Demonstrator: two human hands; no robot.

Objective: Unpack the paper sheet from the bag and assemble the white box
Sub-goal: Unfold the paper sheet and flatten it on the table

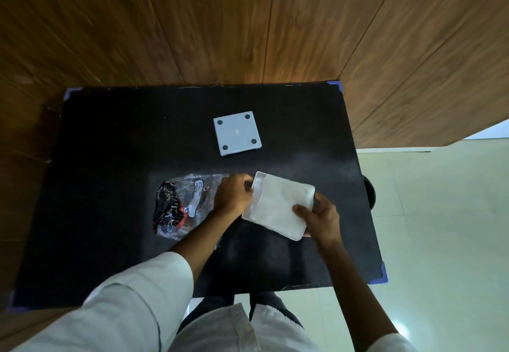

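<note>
A white box part (pixel 257 189), shallow like a tray, is tilted above the black table (pixel 110 158) with a white paper sheet (pixel 281 208) lying in it. My right hand (pixel 321 219) grips its near right corner, thumb on top of the paper. My left hand (pixel 234 194) holds the tray's left rim. Left of my hands lies a crumpled clear plastic bag (pixel 179 205) with black and red print and a white label. At the table's far middle lies a flat white square piece (pixel 237 133) with a dark dot at each corner.
Wood-panelled walls stand behind and to the right of the table. Blue protectors (pixel 382 274) cap the table's corners. A pale tiled floor (pixel 440 227) lies to the right, and a dark round object (pixel 369 191) shows past the table's right edge.
</note>
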